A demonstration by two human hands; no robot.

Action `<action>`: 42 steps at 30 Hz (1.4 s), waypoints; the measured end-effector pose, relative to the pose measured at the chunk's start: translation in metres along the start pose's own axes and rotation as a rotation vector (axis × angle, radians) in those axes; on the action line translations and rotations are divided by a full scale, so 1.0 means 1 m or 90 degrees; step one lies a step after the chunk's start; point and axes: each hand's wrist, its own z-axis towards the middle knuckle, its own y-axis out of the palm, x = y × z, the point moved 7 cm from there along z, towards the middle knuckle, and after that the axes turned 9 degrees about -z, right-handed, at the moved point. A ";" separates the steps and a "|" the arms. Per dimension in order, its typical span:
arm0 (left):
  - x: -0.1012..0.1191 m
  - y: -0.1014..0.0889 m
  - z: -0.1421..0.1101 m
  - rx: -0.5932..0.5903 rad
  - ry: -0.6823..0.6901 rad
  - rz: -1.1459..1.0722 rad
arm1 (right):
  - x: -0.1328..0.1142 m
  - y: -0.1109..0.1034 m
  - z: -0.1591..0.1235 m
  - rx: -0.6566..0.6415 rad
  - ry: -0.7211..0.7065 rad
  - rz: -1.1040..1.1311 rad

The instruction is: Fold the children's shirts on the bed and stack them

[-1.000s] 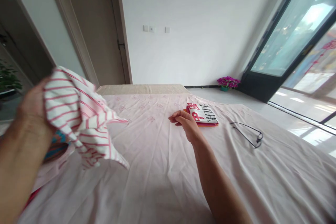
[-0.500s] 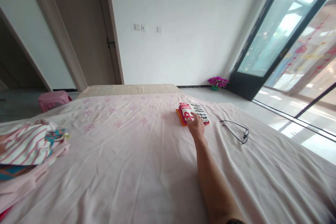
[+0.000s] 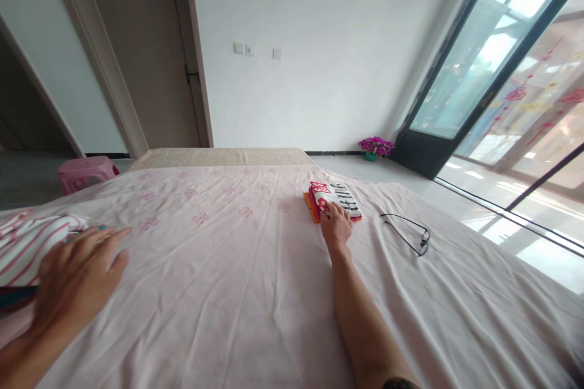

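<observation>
My right hand [image 3: 336, 225] reaches far across the bed and rests with its fingers on a small stack of folded cloths [image 3: 337, 200], white with red and black print on top, orange and pink beneath. My left hand [image 3: 77, 273] lies at the near left, fingers spread flat over the pink sheet [image 3: 237, 279], its fingertips at the edge of a pile of clothes topped by a red-and-white striped garment [image 3: 27, 243]. It holds nothing.
A black cord or pair of glasses [image 3: 408, 234] lies on the sheet right of the stack. A pink stool [image 3: 84, 171] stands on the floor at the left. A flower pot [image 3: 375, 147] stands by the glass door [image 3: 460, 73].
My left hand let go of the striped garment, which now lies on the pile, and now lies spread beside it. My right hand moved forward onto the folded stack.
</observation>
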 end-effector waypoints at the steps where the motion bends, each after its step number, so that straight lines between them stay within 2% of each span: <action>1: 0.008 0.018 -0.005 -0.004 0.037 0.011 | 0.001 0.000 0.000 0.003 0.008 0.008; 4: 0.021 0.059 -0.025 -0.032 0.075 -0.008 | 0.002 -0.002 0.001 0.009 0.022 0.034; 7: 0.016 0.085 -0.040 -0.092 0.035 -0.063 | -0.001 -0.010 0.002 0.029 0.022 0.034; 10: 0.003 0.097 -0.046 -0.134 -0.028 -0.112 | -0.009 -0.023 0.005 0.032 0.030 0.026; 13: -0.001 0.098 -0.046 -0.133 -0.037 -0.136 | -0.022 -0.041 0.006 0.012 0.053 0.066; 15: 0.001 0.097 -0.045 -0.128 -0.022 -0.147 | -0.036 -0.054 0.003 0.006 0.054 0.163; 18: 0.004 0.096 -0.045 -0.129 -0.021 -0.163 | -0.067 -0.064 -0.007 -0.021 0.021 0.443; 21: 0.004 0.094 -0.045 -0.134 -0.035 -0.175 | -0.102 -0.050 -0.027 -0.141 0.034 0.759; 22: 0.004 0.094 -0.045 -0.136 -0.037 -0.178 | -0.114 -0.041 -0.035 -0.196 0.044 0.829; 24: 0.005 0.092 -0.045 -0.140 -0.036 -0.184 | -0.135 -0.023 -0.054 -0.298 0.057 0.884; 27: 0.004 0.091 -0.046 -0.141 -0.042 -0.198 | -0.147 0.004 -0.078 -0.385 0.069 0.787; 29: 0.004 0.090 -0.046 -0.136 -0.047 -0.209 | -0.146 0.010 -0.086 -0.370 0.027 0.647; 32: 0.003 0.090 -0.046 -0.132 -0.045 -0.218 | -0.153 -0.002 -0.093 -0.318 -0.185 0.400; 35: 0.002 0.090 -0.046 -0.130 -0.047 -0.222 | -0.173 -0.012 -0.116 -0.400 -0.441 0.250; 37: 0.002 0.090 -0.046 -0.128 -0.049 -0.219 | -0.184 -0.017 -0.135 -0.467 -0.577 0.186; 39: 0.003 0.090 -0.046 -0.128 -0.046 -0.216 | -0.191 -0.020 -0.149 -0.477 -0.654 0.120; 42: 0.004 0.090 -0.047 -0.131 -0.039 -0.217 | -0.196 -0.019 -0.156 -0.437 -0.655 0.064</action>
